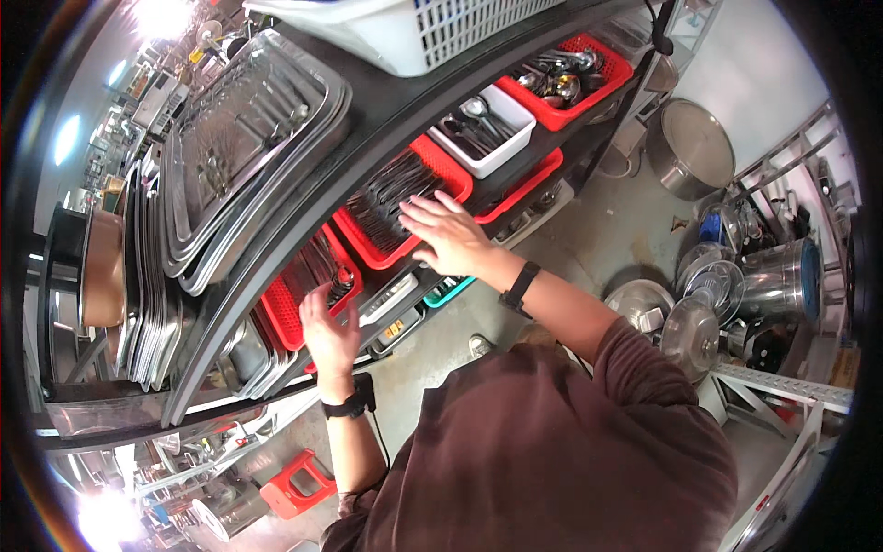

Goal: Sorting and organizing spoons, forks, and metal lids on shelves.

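While the right hand (pixel 448 235) is laid flat with spread fingers on a red cutlery basket (pixel 402 213) at the shelf's (pixel 276 248) front edge, seemingly to steady it, a neighbouring red basket (pixel 308 294) is touched by the left hand (pixel 328 329), its grip not discernible.

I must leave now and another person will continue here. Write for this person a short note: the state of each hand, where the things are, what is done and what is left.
Left hand: open, fingers at the near edge of the lower red basket of dark cutlery on the shelf.
Right hand: open, palm down, resting on the near rim of the middle red basket, full of dark-handled utensils.
Nearby: white bin of spoons and another red basket of ladles further along; stacked steel trays on the left.
Done: nothing visibly lifted out; all baskets sit on the shelf.
Left: both hands are only touching; neither basket is gripped or moved yet.
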Tool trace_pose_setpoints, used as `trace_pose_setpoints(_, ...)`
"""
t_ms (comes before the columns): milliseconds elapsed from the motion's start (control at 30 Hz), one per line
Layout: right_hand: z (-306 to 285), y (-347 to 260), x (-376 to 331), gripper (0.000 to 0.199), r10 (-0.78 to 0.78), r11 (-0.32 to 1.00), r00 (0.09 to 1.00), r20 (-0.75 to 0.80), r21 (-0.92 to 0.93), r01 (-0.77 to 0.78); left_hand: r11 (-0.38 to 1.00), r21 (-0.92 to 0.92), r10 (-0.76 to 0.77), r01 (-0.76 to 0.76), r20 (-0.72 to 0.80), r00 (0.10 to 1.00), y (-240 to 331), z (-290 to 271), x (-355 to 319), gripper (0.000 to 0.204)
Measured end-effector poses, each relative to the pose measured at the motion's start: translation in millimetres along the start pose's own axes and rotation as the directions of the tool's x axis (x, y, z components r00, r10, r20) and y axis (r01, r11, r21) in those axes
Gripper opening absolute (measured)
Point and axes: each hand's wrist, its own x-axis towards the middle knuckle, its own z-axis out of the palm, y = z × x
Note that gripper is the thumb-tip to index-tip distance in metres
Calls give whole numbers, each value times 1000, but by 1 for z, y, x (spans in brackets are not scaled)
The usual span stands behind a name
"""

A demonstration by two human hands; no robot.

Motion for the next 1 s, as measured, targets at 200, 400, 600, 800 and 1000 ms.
trace_pose_setpoints(200,-52,54,-8,39,-193,960,939,-286,143,241,983,-148,111,-108,17,994,93,71,47,50)
trace_pose_setpoints(400,-88,170,-9,43,19,996,981,-194,89,-2,976,60,-211,210,4,978,146,129,74,50)
trace_pose_setpoints(600,-60,210,-6,20,-43,996,989,-142,72,54,978,118,-174,172,10,985,140,131,68,55)
trace_pose_setpoints(800,-58,213,-11,18,-33,996,992,-120,81,43,973,165,-157,160,-30,987,137,135,73,56)
trace_pose_setpoints(1000,-58,216,-11,19,-68,993,989,-129,85,79,970,156,-187,184,7,982,141,133,67,55)
